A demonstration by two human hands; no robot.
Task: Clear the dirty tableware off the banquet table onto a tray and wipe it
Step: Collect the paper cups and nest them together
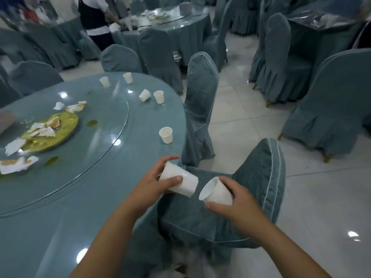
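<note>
- Your left hand (149, 184) grips the nested cups (180, 181), white disposable ones that look pushed one into another. Your thumb lies across the near side and your fingers curl over the far side. The stack lies sideways with its open end to the right.
- Your right hand (234, 199) holds a single white cup (215, 192) round its base, with the mouth tilted toward the stack. The two mouths sit close but apart.
- Both hands are off the edge of the round banquet table (80, 207), above the seat of a covered chair (261, 177).
- On the table's outer ring, one upright cup (166, 135) stands near the edge. Farther off is a pair of cups (159, 96), one of them leaning, and beyond that another two cups (127, 77).
- The glass turntable (104, 117) carries a gold plate (60, 133) strewn with crumpled napkins (43, 131) and food scraps, and more soiled napkins lie around it.
- Another person (94, 19) stands at a far table.
</note>
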